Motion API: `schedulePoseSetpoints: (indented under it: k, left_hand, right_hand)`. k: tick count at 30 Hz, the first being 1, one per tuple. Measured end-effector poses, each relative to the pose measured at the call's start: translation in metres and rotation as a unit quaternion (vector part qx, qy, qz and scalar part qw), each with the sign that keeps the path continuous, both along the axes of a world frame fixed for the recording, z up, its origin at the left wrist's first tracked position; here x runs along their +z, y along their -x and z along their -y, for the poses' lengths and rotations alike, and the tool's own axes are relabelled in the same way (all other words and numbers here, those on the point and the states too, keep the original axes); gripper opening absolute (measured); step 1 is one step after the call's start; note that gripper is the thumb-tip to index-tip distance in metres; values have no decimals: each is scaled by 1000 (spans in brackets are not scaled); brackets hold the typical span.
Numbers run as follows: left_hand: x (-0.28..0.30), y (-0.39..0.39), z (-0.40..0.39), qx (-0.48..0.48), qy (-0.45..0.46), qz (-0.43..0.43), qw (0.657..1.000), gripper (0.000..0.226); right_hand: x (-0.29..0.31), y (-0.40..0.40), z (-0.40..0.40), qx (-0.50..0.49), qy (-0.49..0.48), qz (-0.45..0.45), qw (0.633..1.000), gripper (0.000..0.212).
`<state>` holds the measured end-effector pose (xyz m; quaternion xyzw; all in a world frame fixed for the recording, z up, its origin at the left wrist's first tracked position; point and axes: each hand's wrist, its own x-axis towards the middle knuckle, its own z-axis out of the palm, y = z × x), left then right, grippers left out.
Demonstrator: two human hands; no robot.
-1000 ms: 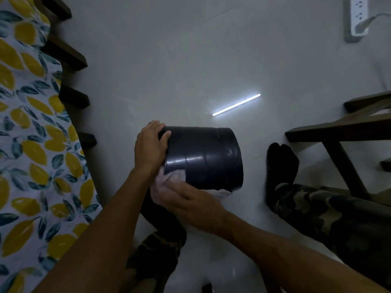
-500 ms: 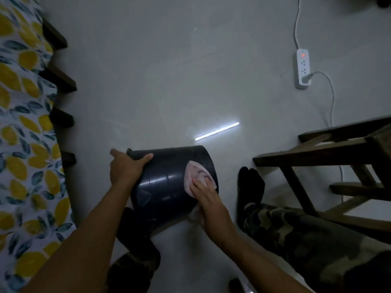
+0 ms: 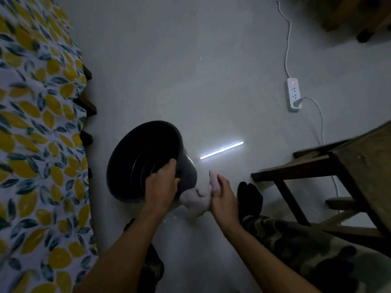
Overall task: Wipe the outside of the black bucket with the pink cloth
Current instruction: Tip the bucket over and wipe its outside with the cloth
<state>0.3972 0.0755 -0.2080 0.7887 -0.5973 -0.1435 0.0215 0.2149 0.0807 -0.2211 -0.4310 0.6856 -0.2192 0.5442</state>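
Observation:
The black bucket (image 3: 135,163) stands tilted on the pale floor, its open mouth turned up toward me. My left hand (image 3: 161,186) grips its near rim, fingers curled inside. My right hand (image 3: 222,194) is just right of the bucket and holds the crumpled pink cloth (image 3: 195,199) low against the bucket's outer wall near its base. Part of the cloth is hidden behind my right hand.
A bed with a lemon-print sheet (image 3: 31,144) fills the left side. A wooden stool (image 3: 338,172) stands at the right. A white power strip (image 3: 293,94) with its cable lies on the floor beyond. My camouflage-trousered legs and dark socks (image 3: 249,197) flank the bucket.
The bucket has been turned from lying on its side to mouth-up. My left hand shifted to the near rim. My right hand slid the cloth from the side wall down to the base.

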Motion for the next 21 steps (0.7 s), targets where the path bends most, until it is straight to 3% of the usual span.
schedulePoseSetpoints:
  k: [5,10,13,18,21]
  left_hand:
    - [-33,30,-46,-97,-44,47,993,64]
    - [-58,55,-77,-112,-82,53,989,54]
    - [-59,56,-80,-104,-155,39,982,55]
    - [-29,49,-62,-56,-307,-103,944,83]
    - [11,42,-47,-25,-273,-143,951,86]
  right_hand:
    - [25,12,11,-59,-23,9,998,45]
    - [39,25,13,-51,-10,9,999,40]
    - [44,29,12,-46,-4,8,999,36]
    - [67,30,12,-40,-3,28,999,26]
    - [90,26,11,-31,11,48,998,23]
